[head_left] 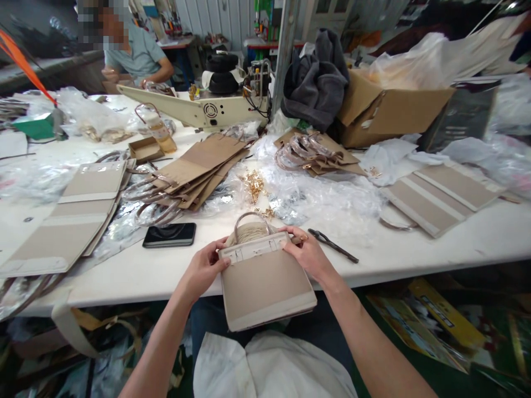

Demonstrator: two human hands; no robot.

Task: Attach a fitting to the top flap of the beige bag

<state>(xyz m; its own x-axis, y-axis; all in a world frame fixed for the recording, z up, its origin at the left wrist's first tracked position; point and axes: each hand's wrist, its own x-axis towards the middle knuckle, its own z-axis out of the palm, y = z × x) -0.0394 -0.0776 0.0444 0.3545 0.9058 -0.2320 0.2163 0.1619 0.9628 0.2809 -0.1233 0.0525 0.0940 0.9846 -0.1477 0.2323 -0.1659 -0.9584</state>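
Seated work at a counter (191, 279), seen from the head. Both hands grasp a beige bag panel (265, 282), thumbs in front: the left hand (208, 262) at its upper left corner, the right hand (306, 252) at its upper right. The panel is held at the counter's near edge, its lower part projecting over the lap. With no other support evident below, a loosened grip would probably let it tip or slide off; uneven pressure from the thumbs might crease the upper strip. A forward push could scatter the loose gold-coloured fittings (254, 187) lying just beyond. The panel appears flat and fairly stiff, roughly rectangular, tilted, with a pale strip (254, 251) bearing small dark marks along its top, a lighter band (274, 314) near its bottom, and a slender arched handle (249, 214) rising behind the upper edge.
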